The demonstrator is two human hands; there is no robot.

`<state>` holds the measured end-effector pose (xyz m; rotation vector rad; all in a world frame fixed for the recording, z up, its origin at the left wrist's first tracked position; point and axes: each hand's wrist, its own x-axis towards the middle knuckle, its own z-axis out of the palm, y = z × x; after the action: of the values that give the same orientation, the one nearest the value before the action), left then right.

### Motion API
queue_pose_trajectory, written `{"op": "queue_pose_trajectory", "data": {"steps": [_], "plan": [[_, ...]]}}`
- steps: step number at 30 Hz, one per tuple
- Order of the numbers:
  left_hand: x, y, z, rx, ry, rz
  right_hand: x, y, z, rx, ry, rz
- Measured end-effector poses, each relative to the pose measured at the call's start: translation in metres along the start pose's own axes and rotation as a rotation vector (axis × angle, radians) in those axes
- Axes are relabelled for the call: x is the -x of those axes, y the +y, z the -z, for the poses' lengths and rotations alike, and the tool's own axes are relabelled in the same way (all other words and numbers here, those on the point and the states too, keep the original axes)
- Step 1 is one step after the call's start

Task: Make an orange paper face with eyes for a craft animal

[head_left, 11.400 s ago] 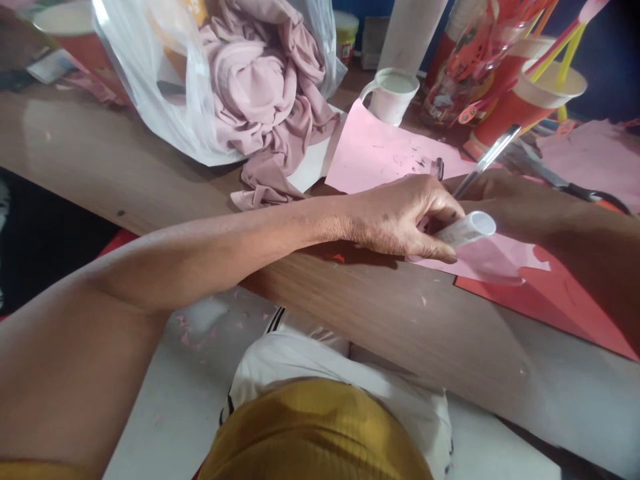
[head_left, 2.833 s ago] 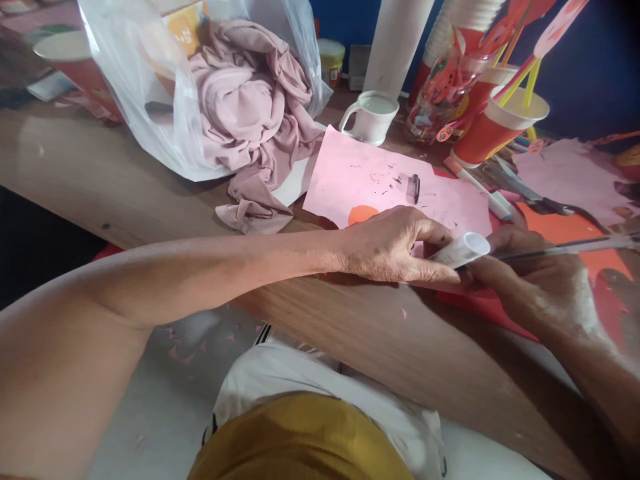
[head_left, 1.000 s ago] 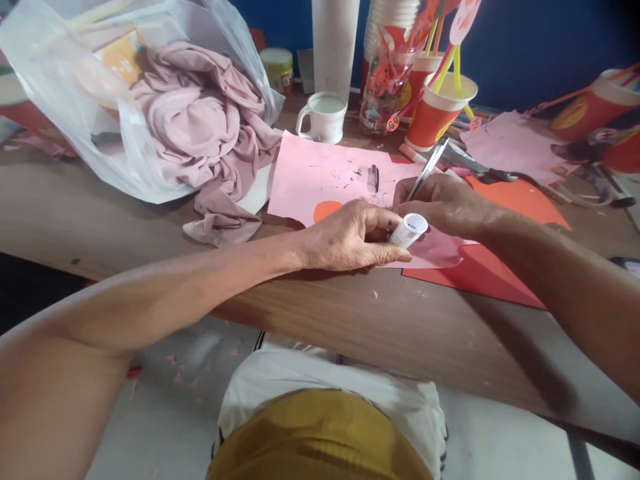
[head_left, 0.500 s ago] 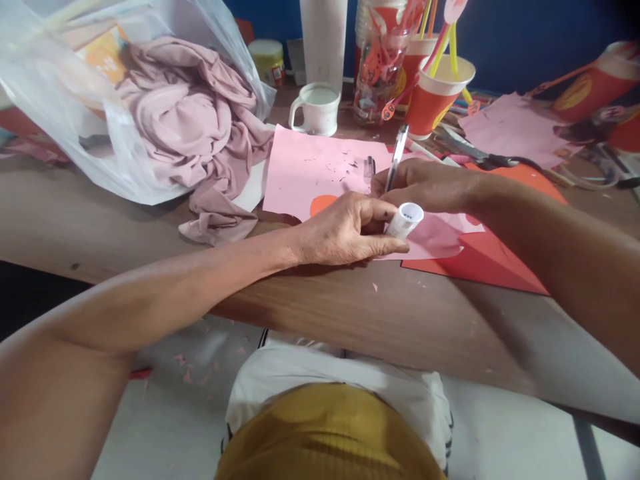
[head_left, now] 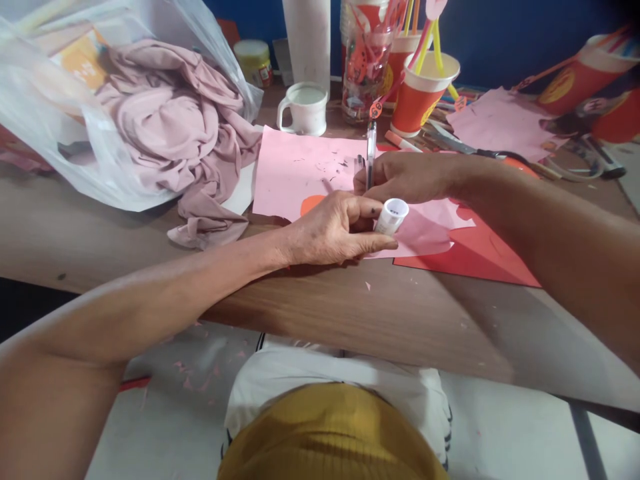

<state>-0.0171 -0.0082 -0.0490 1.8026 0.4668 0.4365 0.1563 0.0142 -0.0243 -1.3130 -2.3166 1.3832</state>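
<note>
Right over a flat sheet of pink paper [head_left: 305, 170], the left hand [head_left: 327, 227] grips a white plastic tube [head_left: 391, 216], and the right hand [head_left: 407, 177] clenches a clear ballpoint pen [head_left: 371, 150] upright!

A small white tube [head_left: 391, 217] lies tilted in the left hand [head_left: 330, 230], over pink paper [head_left: 305, 173]; a clear pen [head_left: 371, 155] stands upright in the right hand [head_left: 410, 177].

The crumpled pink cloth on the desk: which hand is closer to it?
The left hand, gripping a white tube, is nearer, to the right of the crumpled pink cloth without touching it. The right hand, holding a pen, lies farther right.
</note>
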Motion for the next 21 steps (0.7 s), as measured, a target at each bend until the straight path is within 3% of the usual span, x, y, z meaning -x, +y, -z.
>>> {"op": "queue_pose_trajectory", "data": {"steps": [21], "plan": [[0.003,0.003,0.000,0.074,-0.009,0.035,0.035,-0.002,-0.022,-0.340,0.338,-0.049]]}}
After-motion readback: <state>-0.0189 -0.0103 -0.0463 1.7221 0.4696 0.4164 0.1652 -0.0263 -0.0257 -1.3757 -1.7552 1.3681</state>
